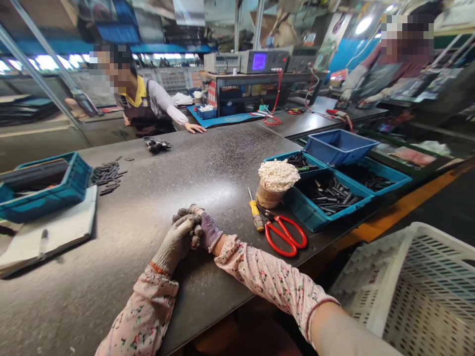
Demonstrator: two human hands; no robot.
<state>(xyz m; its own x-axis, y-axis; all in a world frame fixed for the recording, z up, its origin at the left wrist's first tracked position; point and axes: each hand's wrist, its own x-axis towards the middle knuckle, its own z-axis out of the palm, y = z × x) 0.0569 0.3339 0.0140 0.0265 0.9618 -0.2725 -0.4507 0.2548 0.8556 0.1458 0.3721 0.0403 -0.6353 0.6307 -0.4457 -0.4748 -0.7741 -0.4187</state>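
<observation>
White-gloved, the left hand meets the purple-gloved right hand over a dark worktable, fingers curled, any contents hidden; a yellow-handled screwdriver and red-handled scissors lie to their right.

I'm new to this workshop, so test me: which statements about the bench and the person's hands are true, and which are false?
1. The left hand and right hand both wear gloves. True.
2. The red-handled scissors lie to the left of the yellow screwdriver. False: the scissors lie to the right of the screwdriver.
3. White pieces rise above the rim of the round tub. True.
4. The instrument screen is dark. False: the screen glows purple-blue.
5. The floral sleeves cover both forearms down to the wrists. True.
</observation>
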